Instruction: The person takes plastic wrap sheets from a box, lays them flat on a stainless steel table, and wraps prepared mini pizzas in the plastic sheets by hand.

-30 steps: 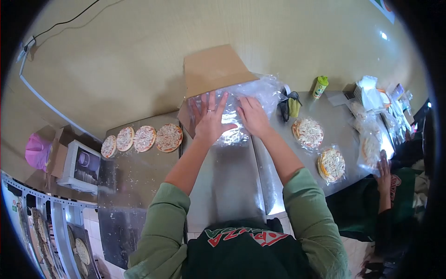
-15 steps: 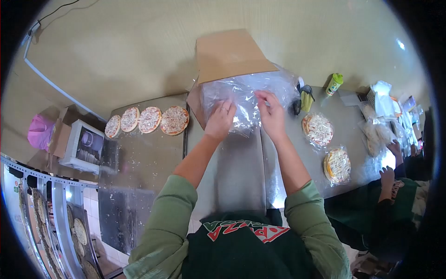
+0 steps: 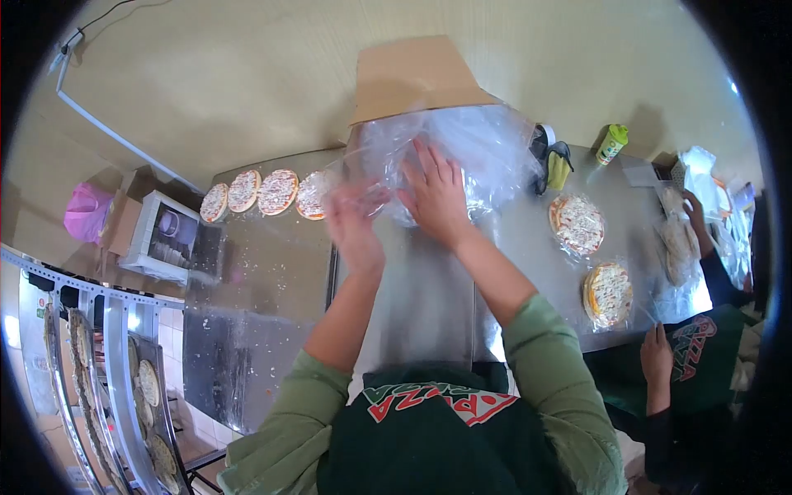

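My right hand [image 3: 437,194] lies with fingers spread on the clear plastic bags [image 3: 487,136] that bulge from an open cardboard box [image 3: 417,78] against the wall. My left hand [image 3: 355,223] is smeared by motion at the left side of the bags. Some clear film shows near its fingertips, but whether the fingers grip it is unclear. Just beyond that hand sits a topped pizza [image 3: 312,196], partly covered by it, the last in a row of several on the metal table.
To the right are a bagged pizza [image 3: 577,223], another wrapped pizza [image 3: 609,293], a green container [image 3: 612,144] and a dark item with yellow-green [image 3: 558,169]. A co-worker's hand [image 3: 657,355] is at the right edge. A rack [image 3: 115,355] stands at lower left.
My left hand has moved left and down, away from the middle of the bags. My right hand has shifted left and flattened onto them. The view has tilted slightly.
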Available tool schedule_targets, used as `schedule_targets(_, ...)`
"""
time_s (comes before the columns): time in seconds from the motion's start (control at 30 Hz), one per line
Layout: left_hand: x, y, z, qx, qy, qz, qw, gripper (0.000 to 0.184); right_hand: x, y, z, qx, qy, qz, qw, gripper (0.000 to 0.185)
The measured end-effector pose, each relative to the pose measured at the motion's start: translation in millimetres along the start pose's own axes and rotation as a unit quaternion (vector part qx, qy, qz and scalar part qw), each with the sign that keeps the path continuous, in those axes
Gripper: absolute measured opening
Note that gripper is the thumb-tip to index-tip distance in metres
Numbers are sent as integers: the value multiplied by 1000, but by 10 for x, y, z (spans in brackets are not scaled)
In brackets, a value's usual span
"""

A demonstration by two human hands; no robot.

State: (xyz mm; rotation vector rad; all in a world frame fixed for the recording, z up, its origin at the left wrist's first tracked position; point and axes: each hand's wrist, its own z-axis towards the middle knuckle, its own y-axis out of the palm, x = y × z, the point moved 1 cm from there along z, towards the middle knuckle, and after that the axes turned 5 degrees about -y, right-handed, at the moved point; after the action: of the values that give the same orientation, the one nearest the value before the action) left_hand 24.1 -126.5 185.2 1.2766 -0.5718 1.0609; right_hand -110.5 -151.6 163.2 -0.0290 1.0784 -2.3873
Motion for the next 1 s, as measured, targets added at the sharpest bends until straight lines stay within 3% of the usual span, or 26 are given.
schedule_targets(0.07,408,-92,-90,84,6,-53,995,21,74,102,184,-126,60,30,990,52)
schedule_targets(0.13,683,-236,-147,161,30,-46,986,23,44,96,361,-307,169,104,931,54)
schedule_targets(0.23,1021,-574,-213,176,61,-9,982,24,579,956,95,-305,178,125,927,50)
schedule_targets(0.33,1114,-952,-240,149,-5,-22,989,25,456,755,133,-226,177,208,935,49)
schedule_targets(0.43,1029,-1226,-336,195,-76,-51,976,23,144,334,37,-112,85,167,976,54)
schedule_targets(0.5,921,-1379,-426,200,-126,-83,968,21,-456,-60,-155,31,41,188,981,59)
schedule_targets(0.57,737,-1564,-537,228,-187,-93,951,20,-855,-79,-483,-37,-9,123,992,49)
schedule_targets(0.63,625,-1572,-637,247,-248,-94,932,19,-1056,6,-656,43,-183,89,978,50)
schedule_targets(0.73,531,-1448,-732,224,-310,-97,919,23,-1148,-37,-718,-16,-248,49,967,44)
schedule_targets(0.77,528,-1379,-759,215,-310,-107,920,23,-1114,-25,-777,-121,-143,196,963,43)
schedule_targets(0.8,631,-1175,-759,206,-310,-116,921,23,-1092,23,-878,-219,-32,337,915,43)
schedule_targets(0.83,672,-1032,-782,198,-310,-125,922,23,-1085,52,-969,-305,80,465,827,44)
schedule_targets(0.87,563,-1037,-839,136,-267,-26,954,23,-1070,40,-1046,-269,200,588,736,41)
schedule_targets(0.93,301,-1061,-995,9,-171,168,971,23,-1066,-41,-1216,-171,411,762,471,39)
schedule_targets(1.0,168,-879,-1167,-91,-150,370,912,20,-1052,-312,-1309,-145,443,792,394,42)
